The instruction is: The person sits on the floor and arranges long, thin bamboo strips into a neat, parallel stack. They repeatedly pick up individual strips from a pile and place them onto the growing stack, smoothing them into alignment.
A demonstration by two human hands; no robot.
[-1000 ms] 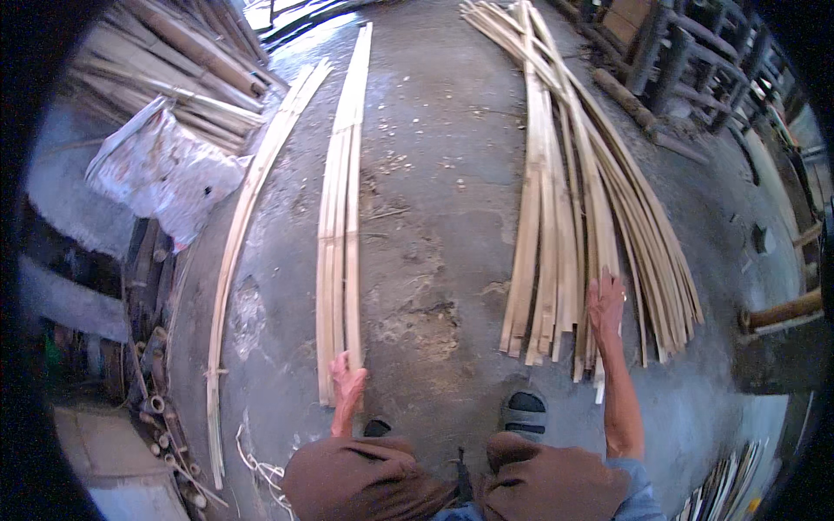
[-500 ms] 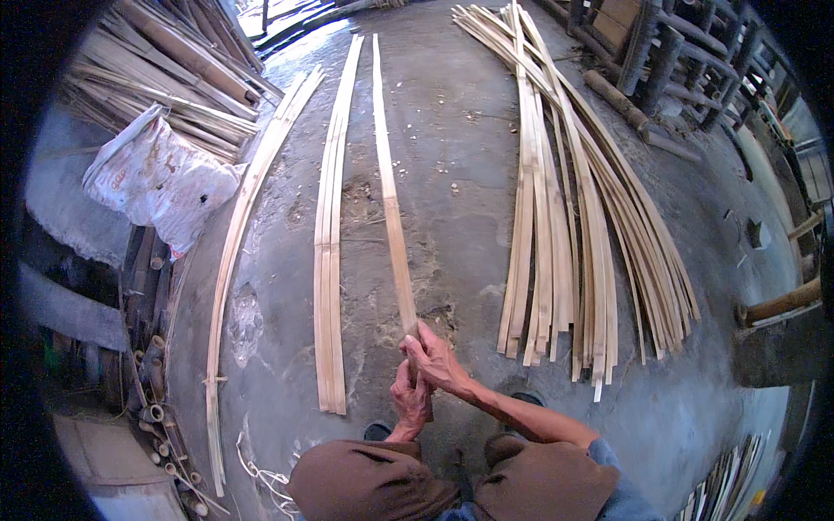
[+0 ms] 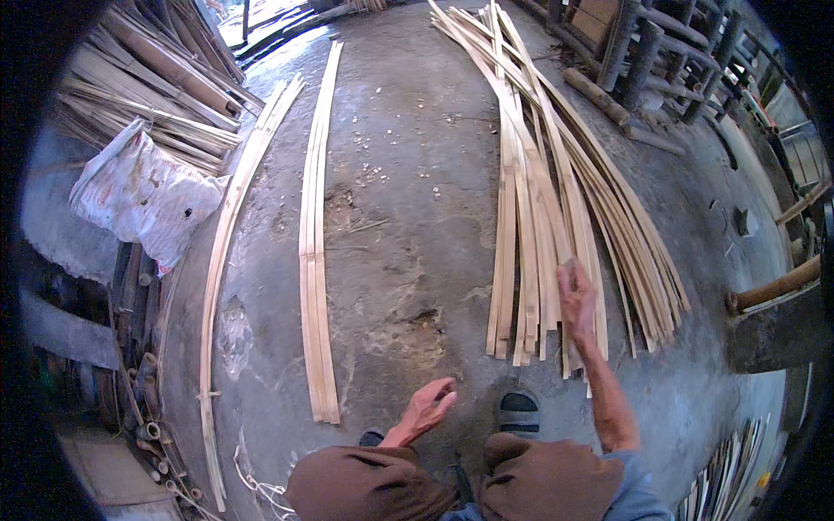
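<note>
My right hand (image 3: 578,304), slightly blurred, is over the fanned bundle of pale bamboo strips (image 3: 526,286) on the right. Its fingers are closed at the near end of a motion-smeared bamboo strip (image 3: 544,195), which slants away across the bundle. Low in the middle, my left hand (image 3: 424,410) hovers over the floor in front of my knee. Its fingers are loosely bent, thumb apart, with nothing in them. To its left lies a narrow group of bamboo strips (image 3: 314,286), side by side.
Farther left a tied bamboo bundle (image 3: 228,234) lies lengthwise. A stained white sack (image 3: 143,191) and stacked split bamboo (image 3: 165,78) are at the far left. Wooden frames (image 3: 660,61) stand back right. Bamboo poles (image 3: 777,285) jut in at the right edge. My sandalled foot (image 3: 519,410) is near the bundle.
The strip that both hands held in the middle has gone over to the right bundle with my right hand. My left hand has let go and stays low near my knee.
</note>
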